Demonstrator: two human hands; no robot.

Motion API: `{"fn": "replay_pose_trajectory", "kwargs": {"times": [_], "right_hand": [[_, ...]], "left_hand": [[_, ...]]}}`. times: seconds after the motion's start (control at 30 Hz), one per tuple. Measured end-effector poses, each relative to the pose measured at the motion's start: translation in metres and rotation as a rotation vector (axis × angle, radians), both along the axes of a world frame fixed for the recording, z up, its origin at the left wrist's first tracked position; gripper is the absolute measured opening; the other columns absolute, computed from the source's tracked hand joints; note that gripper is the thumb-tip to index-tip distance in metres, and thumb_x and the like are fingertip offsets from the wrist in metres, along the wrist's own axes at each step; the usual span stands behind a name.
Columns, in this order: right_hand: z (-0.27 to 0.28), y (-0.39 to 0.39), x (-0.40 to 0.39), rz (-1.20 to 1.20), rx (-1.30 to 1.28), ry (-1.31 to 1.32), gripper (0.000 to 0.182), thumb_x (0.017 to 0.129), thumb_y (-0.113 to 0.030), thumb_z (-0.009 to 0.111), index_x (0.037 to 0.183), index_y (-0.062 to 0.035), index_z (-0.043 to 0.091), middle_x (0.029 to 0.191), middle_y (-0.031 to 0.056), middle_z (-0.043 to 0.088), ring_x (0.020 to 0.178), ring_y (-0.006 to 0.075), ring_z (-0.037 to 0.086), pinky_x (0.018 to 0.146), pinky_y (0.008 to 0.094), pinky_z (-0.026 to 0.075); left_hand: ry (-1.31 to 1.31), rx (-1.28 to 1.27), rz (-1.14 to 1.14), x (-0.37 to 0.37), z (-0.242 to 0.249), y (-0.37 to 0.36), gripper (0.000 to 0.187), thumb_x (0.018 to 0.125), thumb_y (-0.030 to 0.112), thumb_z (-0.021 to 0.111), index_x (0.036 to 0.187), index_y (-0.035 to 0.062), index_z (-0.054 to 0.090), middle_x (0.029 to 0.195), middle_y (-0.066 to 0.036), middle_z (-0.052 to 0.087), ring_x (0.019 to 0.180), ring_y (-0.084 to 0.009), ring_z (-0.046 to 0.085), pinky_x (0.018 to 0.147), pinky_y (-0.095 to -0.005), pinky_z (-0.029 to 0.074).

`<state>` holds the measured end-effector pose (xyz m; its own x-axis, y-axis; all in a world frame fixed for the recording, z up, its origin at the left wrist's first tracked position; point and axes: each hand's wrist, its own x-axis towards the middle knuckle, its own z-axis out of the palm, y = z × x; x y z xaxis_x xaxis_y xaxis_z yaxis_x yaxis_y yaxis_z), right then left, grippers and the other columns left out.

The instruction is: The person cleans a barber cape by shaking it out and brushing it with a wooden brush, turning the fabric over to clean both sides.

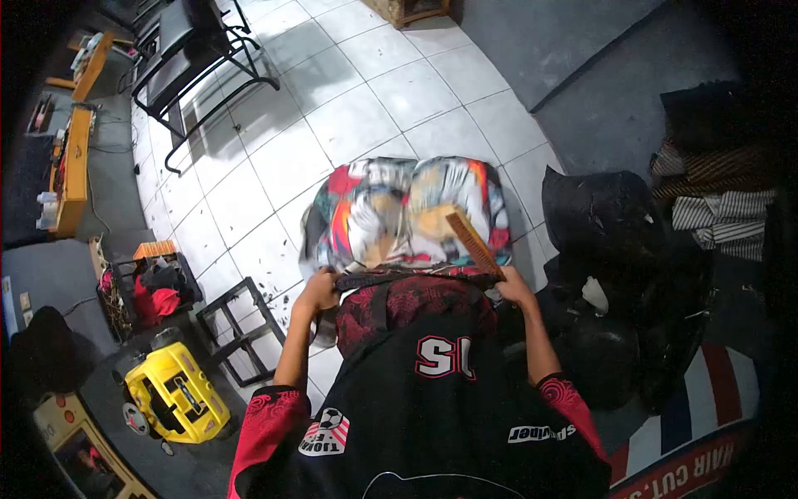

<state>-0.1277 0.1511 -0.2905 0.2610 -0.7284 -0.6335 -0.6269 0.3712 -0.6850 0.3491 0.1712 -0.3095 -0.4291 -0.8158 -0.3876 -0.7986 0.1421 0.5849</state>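
Observation:
Both my hands are at my waist, at the two ends of a dark edge of red-and-black patterned cloth (416, 314). Closed fingers of my left hand (321, 291) grip the left end of that edge. On the other side, my right hand (515, 288) is closed round the lower end of a wooden brush (472, 241), which slants up and to the left. It also touches the cloth's right end. Beyond the edge spreads a multicoloured printed cloth (366, 216), somewhat blurred. My fingertips are partly hidden.
Black chairs (195, 62) stand on the white tiled floor (357, 108). At left are a yellow toy car (176, 395), a black frame (241, 331) and a crate (154, 287). Black padded seating (598, 212) and folded striped cloths (723, 218) are at right.

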Motion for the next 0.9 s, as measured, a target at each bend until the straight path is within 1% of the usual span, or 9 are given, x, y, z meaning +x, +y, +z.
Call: {"fn": "replay_pose_trajectory", "kwargs": {"times": [0.03, 0.13, 0.23, 0.33, 0.4, 0.53, 0.7, 0.73, 0.9], "right_hand": [[-0.001, -0.005, -0.004, -0.024, -0.035, -0.062, 0.026, 0.066, -0.001, 0.049, 0.092, 0.0017, 0.056, 0.077, 0.0097, 0.058, 0.076, 0.0199, 0.054, 0.071, 0.0339, 0.043], [0.05, -0.028, 0.006, -0.065, 0.165, -0.033, 0.027, 0.064, 0.001, 0.048, 0.091, 0.0038, 0.053, 0.084, 0.009, 0.057, 0.08, 0.0172, 0.054, 0.073, 0.0296, 0.043], [0.102, -0.019, 0.012, -0.187, 0.083, -0.336, 0.038, 0.061, -0.001, 0.051, 0.098, 0.0042, 0.049, 0.092, 0.0073, 0.056, 0.085, 0.0168, 0.053, 0.076, 0.0285, 0.041], [0.074, 0.006, -0.017, -0.044, 0.193, -0.593, 0.049, 0.071, -0.024, 0.06, 0.11, 0.0017, 0.046, 0.1, 0.0071, 0.053, 0.095, 0.0147, 0.048, 0.085, 0.0265, 0.036], [0.067, 0.028, -0.011, -0.164, 0.288, -0.644, 0.057, 0.076, -0.038, 0.058, 0.116, 0.0009, 0.043, 0.108, 0.0074, 0.05, 0.102, 0.0144, 0.045, 0.089, 0.0268, 0.033], [0.006, 0.071, 0.0, -0.62, 0.584, -0.293, 0.066, 0.085, -0.05, 0.045, 0.127, -0.0001, 0.038, 0.123, 0.0053, 0.044, 0.111, 0.0141, 0.042, 0.093, 0.0267, 0.033], [0.0, 0.057, 0.011, -0.23, 0.693, -0.16, 0.055, 0.084, -0.046, 0.05, 0.117, -0.0019, 0.05, 0.115, 0.0051, 0.049, 0.105, 0.0161, 0.043, 0.091, 0.0294, 0.032], [-0.002, 0.056, 0.011, -0.169, 0.654, -0.146, 0.05, 0.084, -0.043, 0.051, 0.111, -0.0012, 0.054, 0.106, 0.0042, 0.054, 0.097, 0.0163, 0.048, 0.085, 0.0295, 0.036], [-0.051, 0.054, 0.002, 0.185, -0.206, 0.066, 0.037, 0.085, -0.036, 0.053, 0.102, -0.0046, 0.059, 0.09, 0.0133, 0.06, 0.085, 0.0175, 0.052, 0.074, 0.0313, 0.04]], "left_hand": [[0.09, -0.166, -0.003, -0.003, 0.011, -0.008, 0.039, 0.063, 0.015, 0.056, 0.099, 0.0021, 0.057, 0.082, -0.024, 0.06, 0.078, -0.0367, 0.059, 0.069, -0.0413, 0.047], [0.153, 0.504, 0.266, -0.02, 0.109, -0.039, 0.039, 0.061, 0.011, 0.055, 0.097, -0.0033, 0.055, 0.074, -0.02, 0.059, 0.069, -0.0247, 0.058, 0.066, -0.0332, 0.045], [0.19, 0.357, 0.21, -0.016, 0.166, -0.033, 0.037, 0.067, 0.021, 0.057, 0.097, -0.0017, 0.058, 0.068, -0.013, 0.058, 0.06, -0.0178, 0.055, 0.06, -0.0277, 0.045], [0.447, 0.507, 0.304, 0.003, 0.152, 0.003, 0.072, 0.077, 0.058, 0.049, 0.121, 0.0023, 0.042, 0.107, -0.013, 0.052, 0.093, -0.0216, 0.051, 0.082, -0.0295, 0.039], [0.44, 0.749, 0.559, -0.009, 0.136, 0.021, 0.082, 0.084, 0.064, 0.013, 0.134, 0.0003, 0.024, 0.135, -0.014, 0.03, 0.124, -0.0229, 0.028, 0.103, -0.0304, 0.019], [0.223, 1.043, 0.32, -0.015, 0.086, 0.037, 0.059, 0.093, 0.044, 0.022, 0.129, -0.0018, 0.031, 0.13, -0.018, 0.04, 0.118, -0.0261, 0.04, 0.098, -0.0333, 0.029], [-0.388, 0.918, 0.275, -0.023, 0.05, 0.042, 0.055, 0.09, 0.048, 0.034, 0.11, 0.0024, 0.056, 0.083, -0.019, 0.062, 0.083, -0.0298, 0.059, 0.075, -0.0364, 0.044], [-0.174, 0.42, -0.187, 0.018, -0.044, 0.115, 0.05, 0.088, 0.043, 0.04, 0.118, 0.0027, 0.048, 0.064, -0.022, 0.057, 0.072, -0.0368, 0.057, 0.067, -0.0423, 0.045], [0.394, 0.455, 0.445, -0.017, -0.054, 0.113, 0.05, 0.089, 0.03, 0.044, 0.128, 0.0021, 0.034, 0.102, -0.016, 0.052, 0.094, -0.0241, 0.05, 0.081, -0.0322, 0.039]]}}
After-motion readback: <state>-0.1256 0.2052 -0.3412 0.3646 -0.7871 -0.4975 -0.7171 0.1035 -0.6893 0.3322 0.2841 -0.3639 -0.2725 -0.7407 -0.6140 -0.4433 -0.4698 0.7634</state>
